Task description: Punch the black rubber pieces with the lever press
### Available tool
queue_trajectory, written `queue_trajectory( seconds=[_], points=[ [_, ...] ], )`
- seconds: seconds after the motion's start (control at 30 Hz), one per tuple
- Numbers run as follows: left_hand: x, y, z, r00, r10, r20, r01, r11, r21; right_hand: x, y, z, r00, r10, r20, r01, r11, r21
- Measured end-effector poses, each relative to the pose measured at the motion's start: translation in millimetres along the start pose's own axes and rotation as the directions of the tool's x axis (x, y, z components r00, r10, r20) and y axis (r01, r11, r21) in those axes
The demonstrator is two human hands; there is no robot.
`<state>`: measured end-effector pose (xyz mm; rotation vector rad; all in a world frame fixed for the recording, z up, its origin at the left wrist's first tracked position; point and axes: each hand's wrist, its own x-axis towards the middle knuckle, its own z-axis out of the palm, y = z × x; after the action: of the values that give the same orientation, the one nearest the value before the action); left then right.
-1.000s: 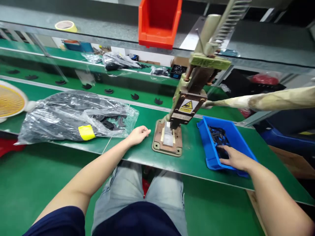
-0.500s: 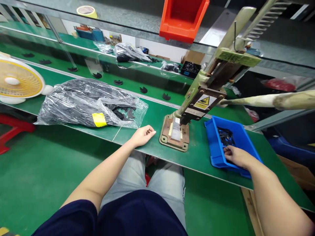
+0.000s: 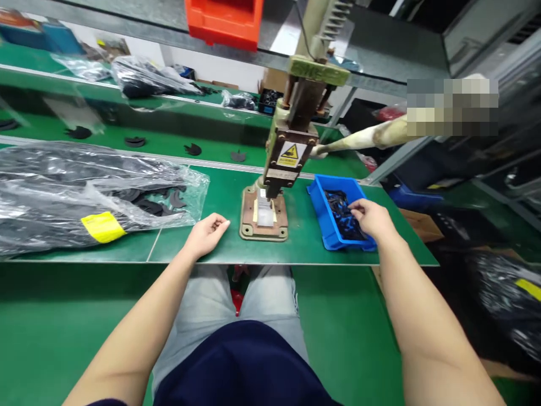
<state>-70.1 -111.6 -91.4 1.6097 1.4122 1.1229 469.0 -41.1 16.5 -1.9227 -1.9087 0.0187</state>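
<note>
My left hand (image 3: 208,234) rests on the green bench top near its front edge, fingers curled in; whatever they hold, if anything, is hidden. Just right of it stands a hand press (image 3: 284,160) with a warning label, its brown base plate (image 3: 276,230) carrying a small pale block (image 3: 266,215). My right hand (image 3: 372,217) is over the blue bin (image 3: 323,217), thumb and fingertips pinched together above the small black parts (image 3: 338,206) inside. What lies between those fingertips is too small to make out.
A clear bag of black curved parts (image 3: 63,192) covers the bench at left. Behind it, spaced black pieces (image 3: 193,149) lie on a green strip. The press's long lever (image 3: 367,137) reaches out to the right. An orange bin (image 3: 224,25) sits on the shelf above.
The view has swung right, so the press and bins appear further left. My right hand has lifted slightly from inside the blue bin. My left hand stays on the bench.
</note>
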Motion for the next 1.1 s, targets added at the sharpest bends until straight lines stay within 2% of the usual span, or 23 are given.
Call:
queue_trajectory(
  seconds=[0.1,0.17,0.27,0.37,0.43,0.47,0.57,0.63,0.67,0.73,0.8,0.83,0.93,1.03,1.1],
  points=[
    [-0.7,-2.4,-0.2,1.000,-0.014,-0.002,0.014,1.000,0.011,-13.5,-14.1,-8.1,0.991,0.072,-0.110,-0.047,0.975,0.216],
    [-0.3,-4.0,-0.8,1.000,-0.014,-0.003,0.014,1.000,0.019,-25.5,-29.3,-6.6,0.984,0.101,-0.150,-0.038,0.926,0.374],
    [0.9,-2.5,-0.7,1.000,-0.020,-0.020,0.020,0.999,0.030,-48.1,-62.9,6.1,0.984,0.105,-0.146,0.002,0.806,0.592],
    [-3.0,12.6,3.8,0.996,0.017,-0.089,-0.013,0.999,0.048,-74.5,-107.2,29.3,0.992,0.074,-0.101,0.025,0.672,0.740],
    [-10.5,32.0,10.6,0.983,0.141,-0.113,-0.135,0.989,0.065,-91.9,-139.5,48.1,0.998,0.037,-0.046,0.015,0.588,0.809],
    [-15.0,43.3,15.1,0.968,0.235,-0.092,-0.229,0.971,0.071,-99.8,-155.3,57.4,1.000,0.013,-0.014,0.005,0.547,0.837],
    [-26.8,73.7,30.1,0.882,0.469,0.051,-0.471,0.881,0.039,-118.4,-196.5,81.0,0.995,-0.069,0.070,-0.033,0.437,0.899],
    [-31.5,84.2,38.6,0.845,0.520,0.126,-0.524,0.852,-0.004,-125.9,-215.6,90.8,0.987,-0.119,0.105,-0.052,0.384,0.922],
    [-33.1,85.9,41.8,0.847,0.514,0.137,-0.516,0.856,-0.024,-128.6,-222.2,93.9,0.983,-0.140,0.117,-0.058,0.366,0.929],
    [-36.1,83.6,46.2,0.899,0.427,0.098,-0.421,0.904,-0.071,-133.3,-229.9,97.1,0.977,-0.171,0.131,-0.064,0.349,0.935],
    [-40.0,78.3,48.7,0.966,0.254,0.046,-0.245,0.958,-0.149,-138.3,-232.0,98.3,0.972,-0.190,0.137,-0.062,0.352,0.934],
    [-42.4,75.9,49.3,0.986,0.165,0.036,-0.155,0.969,-0.194,-141.0,-231.8,98.7,0.971,-0.197,0.138,-0.060,0.359,0.931],
    [-51.1,73.4,48.9,0.998,0.006,0.069,0.014,0.958,-0.287,-148.8,-229.5,100.8,0.969,-0.203,0.140,-0.052,0.384,0.922],
    [-59.2,75.1,45.5,0.994,-0.033,0.106,0.065,0.949,-0.309,-153.8,-228.4,104.0,0.971,-0.197,0.134,-0.047,0.396,0.917],
    [-63.2,75.5,42.7,0.993,-0.025,0.115,0.057,0.954,-0.293,-155.8,-228.6,105.7,0.972,-0.197,0.131,-0.043,0.398,0.917]
  ],
)
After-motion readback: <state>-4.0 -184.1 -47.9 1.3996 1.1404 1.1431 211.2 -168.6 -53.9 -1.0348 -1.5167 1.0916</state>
